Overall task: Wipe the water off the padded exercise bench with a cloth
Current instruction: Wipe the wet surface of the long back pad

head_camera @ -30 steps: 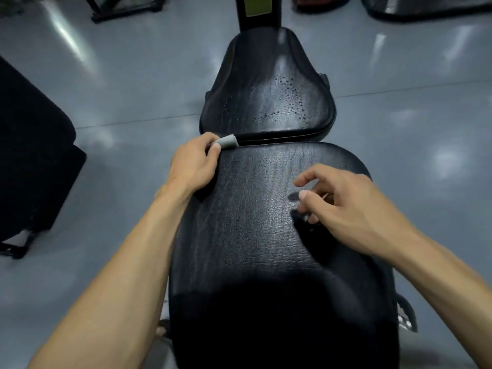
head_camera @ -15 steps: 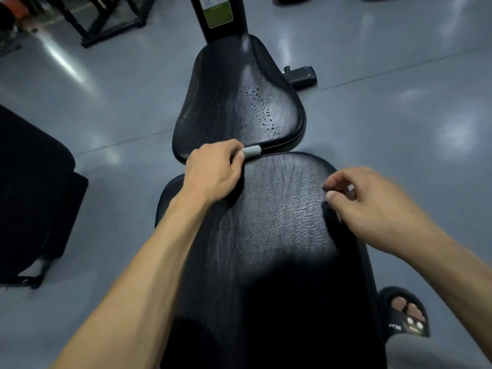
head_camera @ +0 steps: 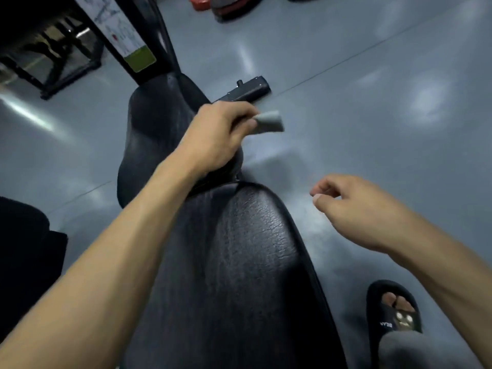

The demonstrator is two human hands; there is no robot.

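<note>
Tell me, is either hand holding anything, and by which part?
The left hand grips a grey cloth by one end; the other end sticks out past its fingers. The right hand holds nothing, fingers loosely curled.

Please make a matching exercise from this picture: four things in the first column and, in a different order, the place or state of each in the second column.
1. cloth
2. right hand
3. slipper
4. bench pad

a. on the floor, lower right
b. black, between the two arms
c. held in the left hand
d. holds nothing, over the floor

Pairs: 1-c, 2-d, 3-a, 4-b
</note>
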